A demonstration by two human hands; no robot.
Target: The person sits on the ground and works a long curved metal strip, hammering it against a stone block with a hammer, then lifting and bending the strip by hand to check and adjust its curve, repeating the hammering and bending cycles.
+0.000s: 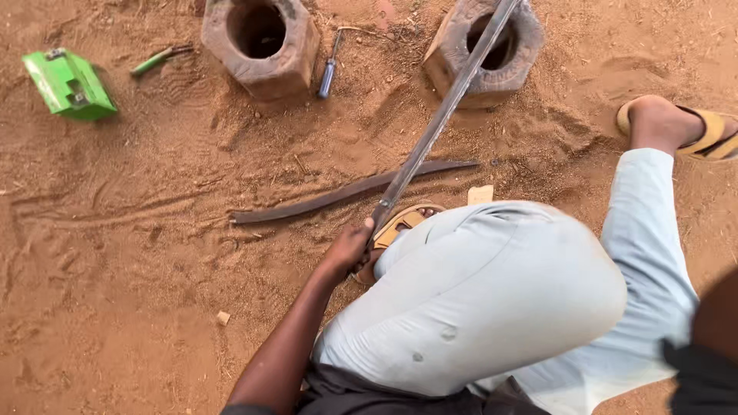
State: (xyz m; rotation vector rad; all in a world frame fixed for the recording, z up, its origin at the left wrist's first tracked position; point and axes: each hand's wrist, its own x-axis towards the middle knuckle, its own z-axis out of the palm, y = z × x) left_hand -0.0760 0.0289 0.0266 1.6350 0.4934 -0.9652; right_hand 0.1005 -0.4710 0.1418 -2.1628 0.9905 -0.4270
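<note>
My left hand (pixel 350 247) is closed around the lower end of a long flat metal bar (pixel 442 115). The bar slants up and away, and its far end rests across a hollow block (pixel 461 77) at the top right. A curved dark metal strip (pixel 346 192) lies on the sandy ground just beyond my hand, passing under the bar. My bent knees in light trousers (pixel 500 292) fill the lower right. My right hand is out of sight; only a dark shape (pixel 715 330) shows at the right edge.
A second hollow block (pixel 260 73) stands at the top middle, with a blue-handled screwdriver (pixel 328 73) beside it. Green-handled pliers (pixel 157 60) and a green box (pixel 68 83) lie at the top left. My sandalled feet (pixel 676 123) (pixel 403 223) rest on the sand.
</note>
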